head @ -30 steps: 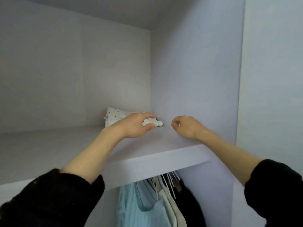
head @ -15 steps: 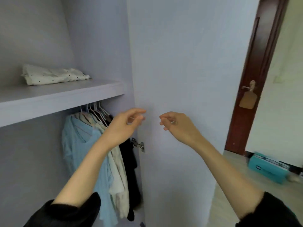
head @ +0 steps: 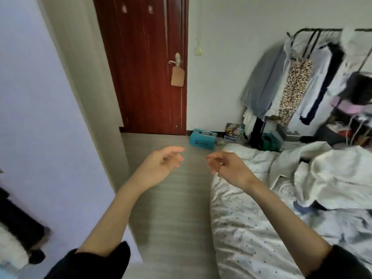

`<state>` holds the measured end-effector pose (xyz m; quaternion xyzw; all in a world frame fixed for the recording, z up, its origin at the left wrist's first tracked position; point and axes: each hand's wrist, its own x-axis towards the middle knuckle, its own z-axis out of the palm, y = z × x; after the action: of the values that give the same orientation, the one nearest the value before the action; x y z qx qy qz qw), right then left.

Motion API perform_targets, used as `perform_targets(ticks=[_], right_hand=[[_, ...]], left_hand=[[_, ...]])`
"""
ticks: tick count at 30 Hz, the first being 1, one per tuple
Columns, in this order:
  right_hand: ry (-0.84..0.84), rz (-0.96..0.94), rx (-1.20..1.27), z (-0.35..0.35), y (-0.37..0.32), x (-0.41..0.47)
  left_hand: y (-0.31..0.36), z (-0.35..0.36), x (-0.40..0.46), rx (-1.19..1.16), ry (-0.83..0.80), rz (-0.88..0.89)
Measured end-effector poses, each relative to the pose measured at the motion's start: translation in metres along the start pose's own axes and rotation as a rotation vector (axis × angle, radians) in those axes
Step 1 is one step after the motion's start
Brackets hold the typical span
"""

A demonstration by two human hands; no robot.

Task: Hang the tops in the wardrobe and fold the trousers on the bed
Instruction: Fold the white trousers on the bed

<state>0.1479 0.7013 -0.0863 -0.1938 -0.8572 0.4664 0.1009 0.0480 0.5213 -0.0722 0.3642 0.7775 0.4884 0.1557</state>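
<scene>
My left hand [head: 161, 166] and my right hand [head: 227, 168] hover empty in mid-air over the floor, fingers loosely curled, a short gap between them. The bed [head: 241, 234] with its white dotted cover lies at the right, just under my right forearm. A heap of pale clothes [head: 332, 178] sits on the bed at the far right. The open wardrobe door [head: 44, 137], pale lilac, fills the left side. Dark and white garments [head: 14, 234] hanging in the wardrobe show at the lower left edge.
A dark red door [head: 147, 67] with a tag on its handle stands shut ahead. A teal box [head: 202, 139] lies on the wooden floor [head: 171, 208] by the wall. A loaded clothes rack [head: 306, 81] stands at the back right, beyond the bed.
My view has swung right from the wardrobe shelf to the room and bed. My left hand let go of the folded dotted cloth on the shelf; both hands came down empty.
</scene>
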Motion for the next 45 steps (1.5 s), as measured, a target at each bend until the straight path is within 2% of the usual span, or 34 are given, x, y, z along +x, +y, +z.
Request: perform_targets(ticks=[8, 13, 19, 24, 27, 30, 34, 37, 39, 42, 45], right_hand=[[0.262, 0.277, 0.065, -0.137, 0.130, -0.040], [0.407, 0.433, 0.034, -0.205, 0.204, -0.043], [0.598, 0.615, -0.074, -0.283, 0.287, -0.011], [0.770, 0.808, -0.046, -0.337, 0.355, 0.030], [0.881, 0.969, -0.112, -0.364, 0.400, 0.054], [0.912, 0.986, -0.322, -0.382, 0.423, 0.071], [0.840, 0.893, -0.563, -0.406, 0.442, 0.094], [0.882, 0.902, -0.549, -0.409, 0.449, 0.091], [0.960, 0.908, -0.433, -0.400, 0.449, 0.074], [1.048, 0.978, -0.277, -0.378, 0.447, 0.029], [1.101, 1.056, -0.117, -0.360, 0.440, -0.027]], left_hand=[[0.023, 0.180, 0.107, 0.008, -0.375, 0.033], [0.032, 0.279, 0.175, -0.011, -0.543, 0.050], [0.037, 0.386, 0.276, -0.014, -0.700, 0.134], [0.027, 0.481, 0.363, 0.078, -0.791, 0.103], [0.022, 0.541, 0.412, 0.123, -0.811, 0.100], [0.024, 0.579, 0.438, 0.115, -0.822, 0.111], [0.037, 0.617, 0.453, 0.048, -0.915, 0.148], [0.045, 0.627, 0.444, 0.109, -0.852, 0.279], [0.046, 0.623, 0.428, 0.119, -0.855, 0.376], [0.048, 0.615, 0.399, 0.107, -1.073, 0.446], [0.057, 0.614, 0.360, 0.104, -1.417, 0.481]])
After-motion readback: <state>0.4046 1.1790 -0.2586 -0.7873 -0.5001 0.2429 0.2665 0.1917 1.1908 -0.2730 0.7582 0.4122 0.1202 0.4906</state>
